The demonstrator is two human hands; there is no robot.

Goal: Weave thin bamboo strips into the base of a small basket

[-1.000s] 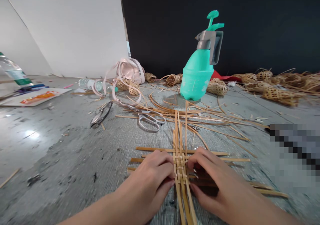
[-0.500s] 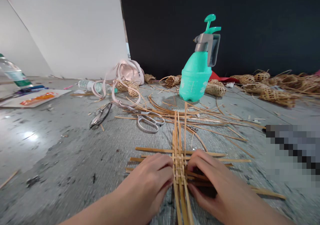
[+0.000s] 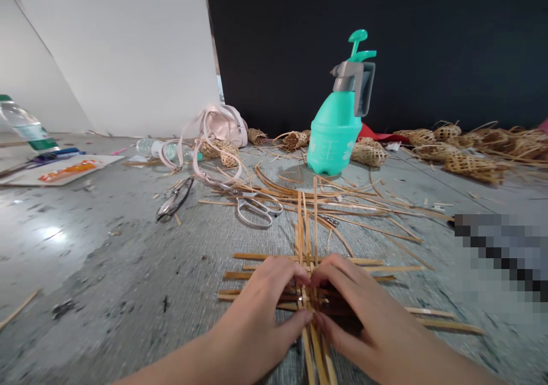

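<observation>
A small woven cross of bamboo strips [image 3: 307,300] lies flat on the grey surface, with strip ends reaching out on all sides. My left hand [image 3: 262,312] grips its left side, thumb at the near edge of the weave and fingertips at the far edge. Mirroring it, my right hand [image 3: 367,312] pinches the right side in the same way. The fingertips of both hands almost meet over the weave and cover part of it. Scissors with grey handles [image 3: 257,209] lie beyond the left hand.
Loose bamboo strips [image 3: 359,205] are scattered past the weave. A turquoise spray bottle [image 3: 334,131] stands behind them. Woven bamboo pieces [image 3: 473,167] line the dark wall. A pink bag [image 3: 222,125], eyeglasses [image 3: 174,199] and plastic bottles [image 3: 28,125] lie to the left.
My left hand has moved right, its thumb and fingers spreading from the weave's left edge onto its middle. My right hand has shifted slightly left, closer to the left fingertips.
</observation>
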